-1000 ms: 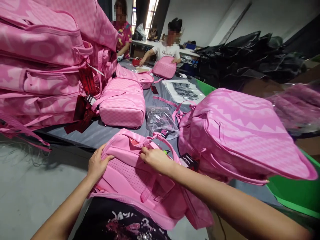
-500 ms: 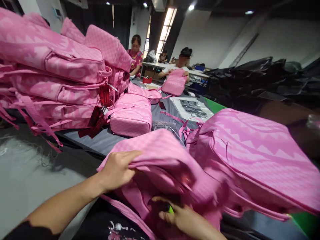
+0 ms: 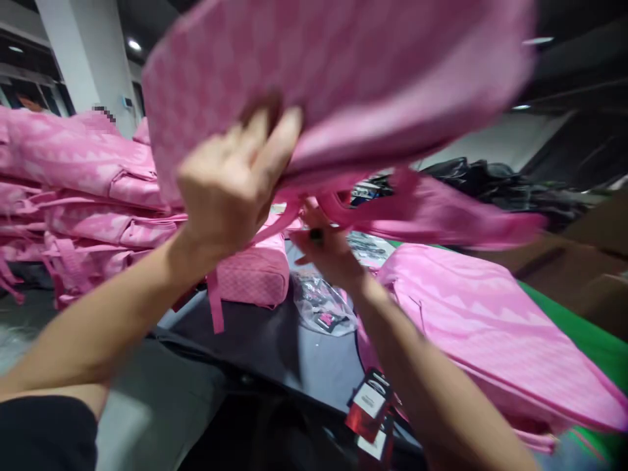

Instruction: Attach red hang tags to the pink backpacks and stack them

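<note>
A pink checkered backpack (image 3: 343,78) is held up in front of me, blurred by motion, its straps (image 3: 422,219) hanging beneath. My left hand (image 3: 235,176) grips its lower left edge, fingers curled over the fabric. Under the bag, close to the straps, is my right hand (image 3: 328,245), fingers partly bent around a small dark object that I cannot make out. Another pink backpack (image 3: 485,307) lies on the table to the right, below the right forearm. Red and black hang tags (image 3: 371,405) dangle at the table's front edge.
Pink backpacks are stacked in a pile (image 3: 83,170) at the left. Another pink bag (image 3: 252,271) sits on the dark table (image 3: 314,366), beside a clear plastic bag (image 3: 324,307). Cardboard boxes (image 3: 579,261) and black material (image 3: 490,190) are at the right.
The backpack has gone from low at the table edge to high before my face, carried by my left hand. My right hand has risen beneath it. The view has turned left.
</note>
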